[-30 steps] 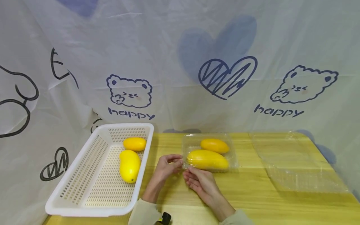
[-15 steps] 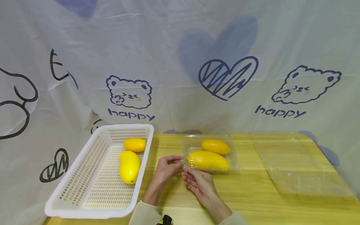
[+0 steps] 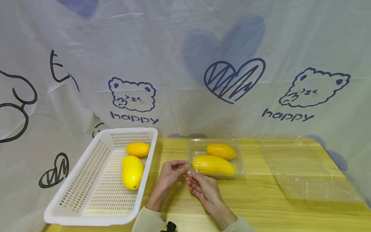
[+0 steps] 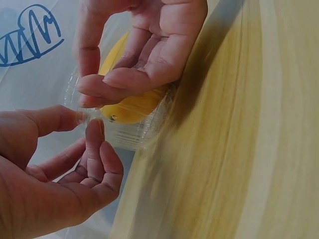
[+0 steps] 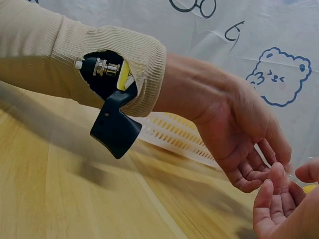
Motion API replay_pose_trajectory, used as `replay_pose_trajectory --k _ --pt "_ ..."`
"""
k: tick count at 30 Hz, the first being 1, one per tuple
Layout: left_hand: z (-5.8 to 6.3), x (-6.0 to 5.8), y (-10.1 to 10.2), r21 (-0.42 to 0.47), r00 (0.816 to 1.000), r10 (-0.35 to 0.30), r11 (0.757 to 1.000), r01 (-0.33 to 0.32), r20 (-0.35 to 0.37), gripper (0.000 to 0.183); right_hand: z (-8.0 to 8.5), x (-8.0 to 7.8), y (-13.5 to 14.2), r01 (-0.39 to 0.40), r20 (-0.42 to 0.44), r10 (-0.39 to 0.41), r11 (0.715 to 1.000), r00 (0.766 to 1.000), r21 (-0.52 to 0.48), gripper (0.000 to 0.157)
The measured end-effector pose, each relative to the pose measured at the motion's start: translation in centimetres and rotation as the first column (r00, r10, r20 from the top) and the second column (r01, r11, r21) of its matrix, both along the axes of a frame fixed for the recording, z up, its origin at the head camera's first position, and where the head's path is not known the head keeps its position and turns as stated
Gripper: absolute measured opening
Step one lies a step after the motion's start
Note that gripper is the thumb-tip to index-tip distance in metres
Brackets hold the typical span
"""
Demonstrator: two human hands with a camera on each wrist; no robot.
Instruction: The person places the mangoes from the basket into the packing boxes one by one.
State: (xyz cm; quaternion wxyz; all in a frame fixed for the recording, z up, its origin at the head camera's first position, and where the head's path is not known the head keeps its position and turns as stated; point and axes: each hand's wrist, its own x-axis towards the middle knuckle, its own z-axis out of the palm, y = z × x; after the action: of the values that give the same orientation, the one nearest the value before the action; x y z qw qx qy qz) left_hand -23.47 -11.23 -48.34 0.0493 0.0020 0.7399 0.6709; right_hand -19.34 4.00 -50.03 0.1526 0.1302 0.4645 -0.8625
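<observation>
- The clear box (image 3: 240, 170) sits by the table's (image 3: 261, 212) far edge, between the white basket (image 3: 90, 220) along the left edge and a second clear container (image 3: 316, 187) by the far right corner.
- Inside it lie a large yellow fruit (image 3: 213, 165), nearer the person, and a smaller orange-yellow fruit (image 3: 221, 151) behind.
- The left hand (image 3: 169, 175) has fingertips drawn close together, pinching plastic at the box's near left corner; the right hand (image 3: 207, 190) appears to pinch the same corner, its other fingers curled below.
- With all the effort on one corner, the box could swivel or slide on the smooth wood; no hand steadies its far right side.
- Thin plastic might buckle or crack if squeezed unevenly, and the rounded fruit could roll if the box tips.
- If the large fruit stands high against the lid, it may keep that edge from seating.
- Hard to make out: the seam, almost invisible in the head view and mostly covered by fingers in the left wrist view, so whether that corner is fastened cannot be told.
- The second container's outline fades into the wood, and in the right wrist view the box is cut off at the right.
</observation>
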Motion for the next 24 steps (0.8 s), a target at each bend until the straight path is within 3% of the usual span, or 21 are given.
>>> replay_pose_trajectory --k 12,19,24 --pt "-0.1 0.1 -0.2 -0.014 1.000 -0.002 1.000 0.001 -0.015 0.031 0.0 0.0 0.0 -0.016 -0.004 0.016 1.000 1.000 -0.008 0.027" --pt "-0.1 0.3 -0.3 -0.025 1.000 -0.029 0.999 0.029 0.011 0.027 0.1 0.1 0.6 -0.062 -0.018 0.062 0.998 0.998 -0.005 0.025" --pt "-0.2 0.3 0.0 -0.046 0.999 -0.023 0.999 0.024 0.035 0.024 0.3 0.1 1.5 -0.131 -0.041 0.132 0.991 0.990 0.029 0.032"
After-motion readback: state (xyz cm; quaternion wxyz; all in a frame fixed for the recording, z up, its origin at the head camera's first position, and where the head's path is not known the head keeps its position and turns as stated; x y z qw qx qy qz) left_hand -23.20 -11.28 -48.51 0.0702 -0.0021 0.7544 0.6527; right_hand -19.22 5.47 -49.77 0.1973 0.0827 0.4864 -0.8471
